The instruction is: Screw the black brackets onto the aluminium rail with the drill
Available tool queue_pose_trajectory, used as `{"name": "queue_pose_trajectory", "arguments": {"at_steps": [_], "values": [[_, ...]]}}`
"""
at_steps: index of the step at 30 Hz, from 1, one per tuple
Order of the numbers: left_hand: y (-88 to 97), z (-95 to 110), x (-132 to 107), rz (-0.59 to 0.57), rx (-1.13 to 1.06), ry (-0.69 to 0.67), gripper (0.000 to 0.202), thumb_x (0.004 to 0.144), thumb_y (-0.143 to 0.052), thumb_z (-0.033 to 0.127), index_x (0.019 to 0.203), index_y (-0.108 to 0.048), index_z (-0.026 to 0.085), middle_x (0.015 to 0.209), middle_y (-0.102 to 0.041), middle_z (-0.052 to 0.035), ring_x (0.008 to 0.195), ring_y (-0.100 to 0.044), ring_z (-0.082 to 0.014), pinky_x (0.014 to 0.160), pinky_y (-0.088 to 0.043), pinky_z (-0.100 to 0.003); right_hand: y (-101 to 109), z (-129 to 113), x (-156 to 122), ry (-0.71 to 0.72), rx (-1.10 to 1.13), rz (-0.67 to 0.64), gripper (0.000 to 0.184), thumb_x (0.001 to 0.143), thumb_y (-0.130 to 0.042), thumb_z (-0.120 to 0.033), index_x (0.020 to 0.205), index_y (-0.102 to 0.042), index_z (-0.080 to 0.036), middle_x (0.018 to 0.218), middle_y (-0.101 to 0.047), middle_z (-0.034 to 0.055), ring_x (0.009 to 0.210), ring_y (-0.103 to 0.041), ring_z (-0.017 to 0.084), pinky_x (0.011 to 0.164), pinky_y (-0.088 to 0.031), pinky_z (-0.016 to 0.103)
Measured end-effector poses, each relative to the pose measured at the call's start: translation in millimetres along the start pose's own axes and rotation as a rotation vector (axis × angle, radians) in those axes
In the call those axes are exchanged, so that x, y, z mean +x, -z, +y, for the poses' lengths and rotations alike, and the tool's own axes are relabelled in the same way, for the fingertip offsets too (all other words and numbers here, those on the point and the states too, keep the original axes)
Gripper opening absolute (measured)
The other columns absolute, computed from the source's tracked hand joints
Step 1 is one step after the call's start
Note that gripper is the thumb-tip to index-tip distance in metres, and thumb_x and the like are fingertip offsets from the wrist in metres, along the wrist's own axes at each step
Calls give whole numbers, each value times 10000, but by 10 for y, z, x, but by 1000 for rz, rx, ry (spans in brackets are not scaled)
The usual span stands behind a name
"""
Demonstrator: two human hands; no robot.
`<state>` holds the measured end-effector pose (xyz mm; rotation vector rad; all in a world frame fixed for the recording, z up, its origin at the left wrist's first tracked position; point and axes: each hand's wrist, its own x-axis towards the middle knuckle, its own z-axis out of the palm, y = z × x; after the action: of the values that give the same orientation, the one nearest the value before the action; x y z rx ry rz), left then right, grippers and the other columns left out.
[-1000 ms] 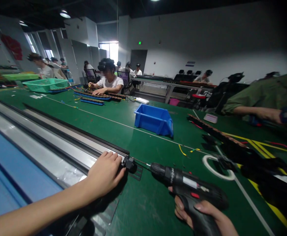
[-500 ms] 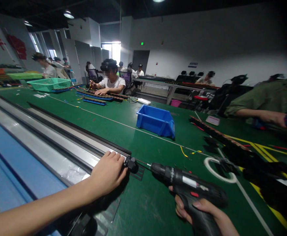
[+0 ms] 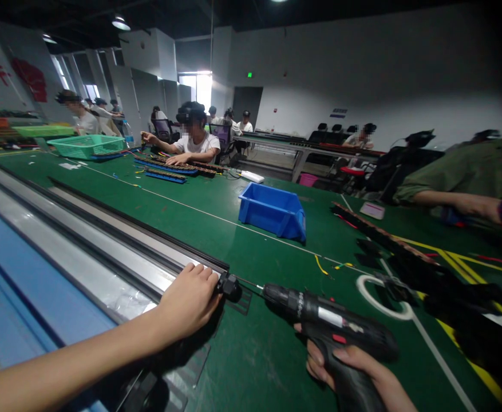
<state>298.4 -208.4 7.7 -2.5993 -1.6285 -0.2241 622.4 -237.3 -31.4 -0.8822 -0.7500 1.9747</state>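
Note:
My left hand point(image 3: 189, 297) rests curled over the near end of a long silver metal rail point(image 3: 105, 243), its fingertips against a small black fitting point(image 3: 230, 285) at the rail's end. My right hand point(image 3: 358, 375) grips the handle of a black cordless screwdriver point(image 3: 323, 320). The tool's thin bit point(image 3: 248, 283) points left and meets the black fitting. Both lie low over the green table point(image 3: 255, 355).
A blue plastic bin point(image 3: 272, 212) stands mid-table. A white tape ring point(image 3: 382, 294) and black parts lie at the right, beside a co-worker's green-sleeved arm point(image 3: 457, 183). Another person point(image 3: 193, 140) works at the far side; a green basket point(image 3: 83, 146) sits at far left.
The view has shifted slightly. My hands and the screwdriver stay in the same place at the rail's end. The far person's arm has reached out to the left.

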Motion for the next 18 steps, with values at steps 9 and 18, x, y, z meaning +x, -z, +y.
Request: {"name": "queue_pose_trajectory", "arguments": {"at_steps": [9, 18], "values": [[11, 2, 8, 0, -17, -8, 244, 957, -396, 347, 908, -571, 184, 897, -614, -100, 835, -551, -247, 802, -409, -405, 17, 5, 15, 3, -4, -16, 379, 764, -656, -347, 1084, -682, -145, 691, -552, 48, 567, -502, 176, 634, -371, 365], [3, 13, 4, 9, -26, -8, 230, 959, -401, 342, 904, -561, 187, 897, -607, -95, 841, -545, -242, 813, -408, -403, 17, -18, -36, -48, 27, 11, 381, 744, -664, -307, 1089, -698, -149, 840, -654, 105, 760, -618, 242, 790, -437, 401]]}}
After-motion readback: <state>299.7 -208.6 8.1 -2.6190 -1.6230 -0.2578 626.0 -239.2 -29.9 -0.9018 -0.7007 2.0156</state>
